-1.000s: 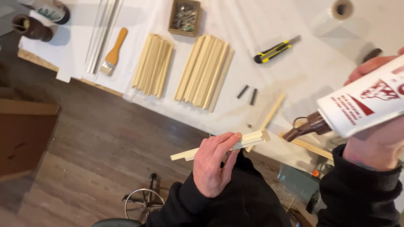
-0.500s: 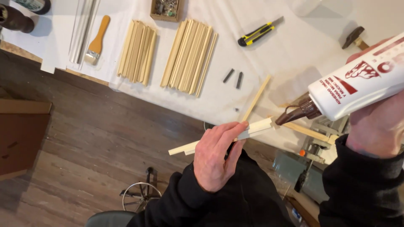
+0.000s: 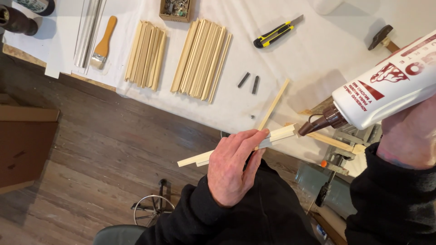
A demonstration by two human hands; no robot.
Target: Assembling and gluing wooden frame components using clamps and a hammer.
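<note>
My left hand (image 3: pixel 234 165) grips two thin pale wooden strips (image 3: pixel 281 134) held together, level in front of my chest, over the edge of a white-covered table (image 3: pixel 309 59). My right hand (image 3: pixel 411 136) holds a large white glue bottle (image 3: pixel 386 88) tilted down to the left. Its brown nozzle (image 3: pixel 313 125) sits right at the right-hand end of the strips, touching or nearly touching it. Both arms wear black sleeves.
On the table lie two bundles of wooden strips (image 3: pixel 145 54) (image 3: pixel 202 59), a loose strip (image 3: pixel 274 104), a paintbrush (image 3: pixel 102 47), a yellow-black utility knife (image 3: pixel 274 34), two short dark pieces (image 3: pixel 249 81), a small box of hardware (image 3: pixel 175 9) and a hammer (image 3: pixel 381 37). Wooden floor lies below, brown board at left.
The glue bottle's nozzle has come down and left to the end of the strips. My left hand keeps the strips steady; the view has shifted slightly.
</note>
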